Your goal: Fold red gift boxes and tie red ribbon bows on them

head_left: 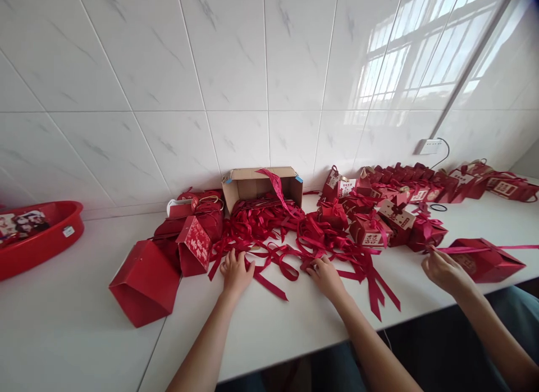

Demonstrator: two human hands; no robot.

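Ribbons [256, 222], dark red and tangled, lay in the head view on the white worktop [256, 336], heaped in and in front of an open cardboard box [248, 188]. The box was on its side with its mouth toward the person, probably so that the strands could be drawn straight out. The left hand [237, 274] rested at the near edge of the heap, thumb and fingers apart, with strands around the fingertips. The right hand [326, 277] was narrower, its fingertips bent down at another strand, perhaps to single it out; whether it pinched the ribbon I cannot tell. Between the hands, loose ends were fanned toward the worktop's front edge, where they seemed easier to tell apart. Left of the heap stood a large red gift box [145, 285], near enough to reach. On the right, smaller red boxes [370, 230] were crowded toward the wall, which seemed to save room. Beside them, a co-worker's hand [446, 271] held a pink ribbon [467, 249] stretched across a red carton [488, 263], seemingly to keep it taut.
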